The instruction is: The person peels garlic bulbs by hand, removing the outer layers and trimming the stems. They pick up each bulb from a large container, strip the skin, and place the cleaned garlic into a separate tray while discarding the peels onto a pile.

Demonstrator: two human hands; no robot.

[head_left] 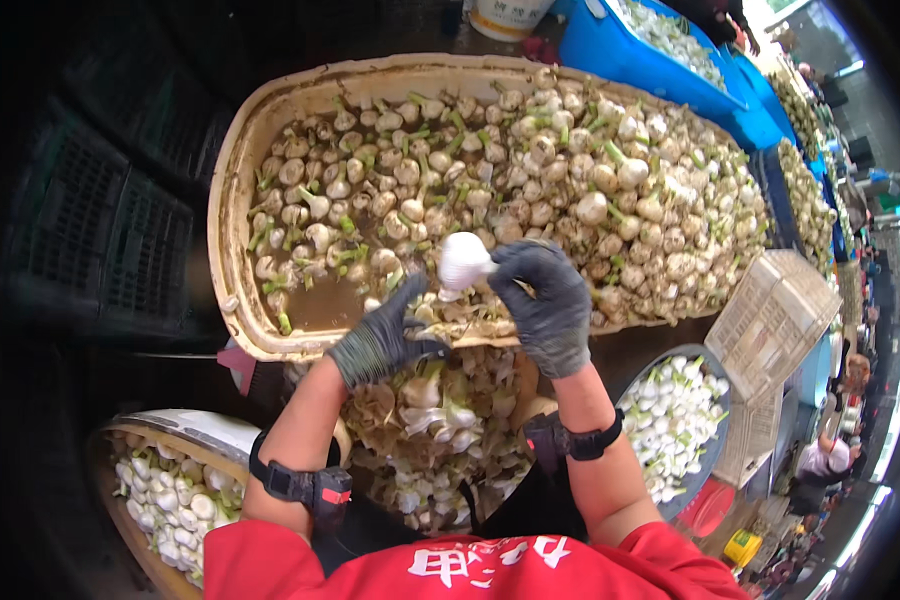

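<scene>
A white, peeled-looking garlic bulb [463, 262] is pinched by its stem in my gloved right hand [545, 300], above the near rim of a large tub. My left hand [388, 335], in a dark glove too, is just left of the bulb with its fingers apart and nothing in it. Behind both hands the long cream tub [232, 215] holds many unpeeled garlic bulbs [590, 208] with short green stems, heaped higher on the right. Brownish water [325, 303] shows at its left end. Below my hands lies a pile of garlic skins and stems [435, 410].
Cleaned white garlic fills a round grey basin [725, 400] at my right and a container [110, 480] at lower left. Cream plastic crates [773, 318] lean right of the tub. Blue tubs [610, 50] stand at the back right. Other people [828, 455] work far right.
</scene>
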